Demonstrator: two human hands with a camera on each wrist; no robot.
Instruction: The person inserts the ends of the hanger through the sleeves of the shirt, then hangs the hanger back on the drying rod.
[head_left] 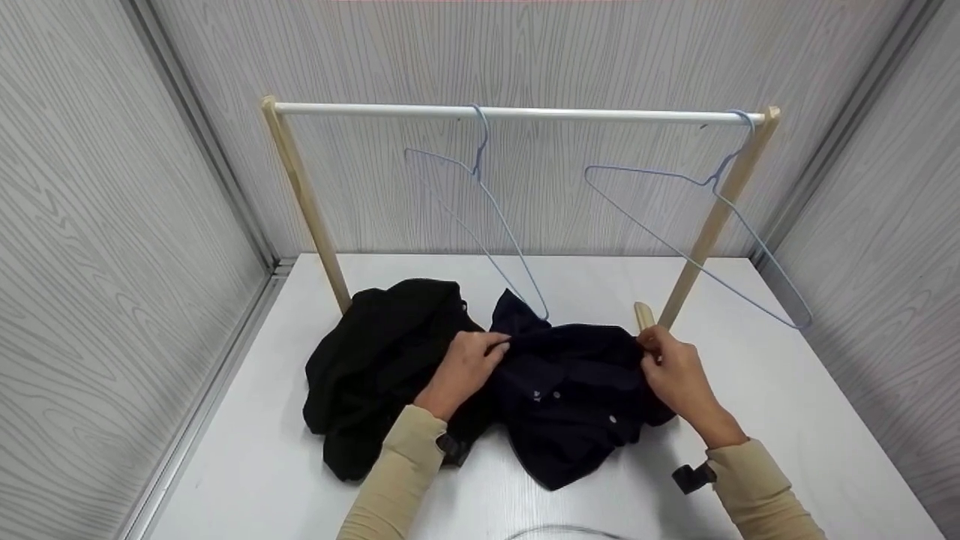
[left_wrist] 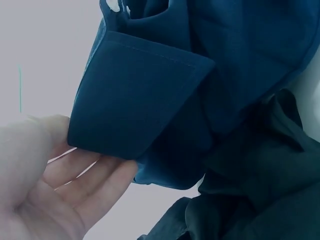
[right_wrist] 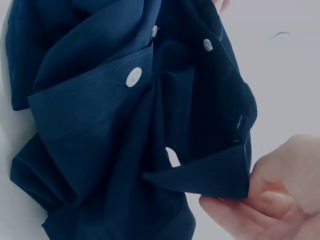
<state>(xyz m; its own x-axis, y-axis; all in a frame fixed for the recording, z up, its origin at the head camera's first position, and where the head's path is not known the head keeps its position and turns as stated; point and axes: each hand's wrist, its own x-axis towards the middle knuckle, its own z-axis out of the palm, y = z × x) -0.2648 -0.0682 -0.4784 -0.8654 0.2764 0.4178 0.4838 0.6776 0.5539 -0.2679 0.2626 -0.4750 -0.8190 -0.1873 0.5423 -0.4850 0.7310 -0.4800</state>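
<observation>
A dark navy shirt (head_left: 577,382) with small white buttons (right_wrist: 134,77) lies bunched on the white table. My left hand (head_left: 466,365) pinches its upper left edge. In the left wrist view, the thumb and fingers hold a stitched, pointed flap (left_wrist: 135,95) that looks like a collar tip. Across from it, my right hand (head_left: 675,375) pinches the shirt's upper right edge. A second pointed flap (right_wrist: 220,172) sits between thumb and fingers in the right wrist view. Left of the shirt lies a crumpled black garment (head_left: 390,352), overlapped by my left forearm.
Behind the clothes stands a rack with a white rail (head_left: 600,114) and wooden posts (head_left: 306,199). Two thin blue wire hangers hang on it, one mid-rail (head_left: 484,139), one by the right post (head_left: 637,170). A thin cable (head_left: 562,527) lies at the table's front. Wood-grain panels enclose the table.
</observation>
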